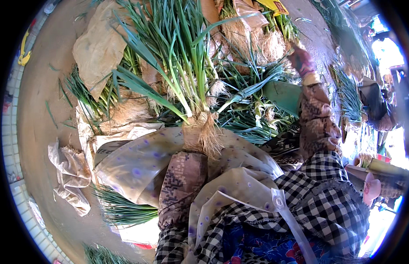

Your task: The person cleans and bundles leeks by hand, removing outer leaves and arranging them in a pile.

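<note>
My left hand (192, 135), in a tan glove, is closed around the root end of a bunch of green garlic (186, 70) above my lap. Its long flat leaves point away from me, and pale roots (211, 141) hang over the hand. Out to the far right reaches my right hand (303, 61), smeared by motion beside rooty bundles (272, 44); its fingers cannot be made out. Below the bunch, a clear plastic apron (138, 169) with purple dots covers my lap. Loose green stalks (253, 119) lie in a heap just beyond it.
Brown paper-like sheets (98, 48) partly cover bundles at the left. A crumpled pale sack (70, 176) lies on the bare floor (46, 110). Near my right forearm sits a green object (281, 97). More green bundles (347, 97) and a person's dark clothing (376, 105) are at the right.
</note>
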